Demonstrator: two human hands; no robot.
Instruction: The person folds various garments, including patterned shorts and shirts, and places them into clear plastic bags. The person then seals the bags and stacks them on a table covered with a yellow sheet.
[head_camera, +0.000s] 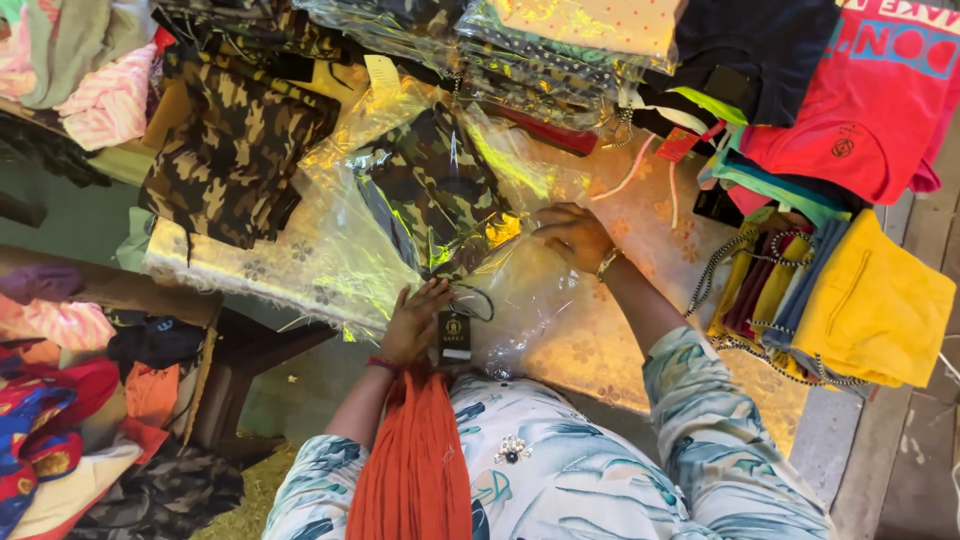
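On the cloth-covered table (620, 330), my left hand (413, 320) and right hand (572, 235) gripped the clear plastic bag (520, 290) around a camouflage garment (435, 190) lying between them.

Clear plastic bag (440, 200), dark hangtag (454, 333)

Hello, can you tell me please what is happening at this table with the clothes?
A person leans over a table of folded clothes. The left hand and the right hand both rest on a clear plastic bag with a camouflage garment in it. Another camouflage stack lies to the left, and yellow clothes to the right.
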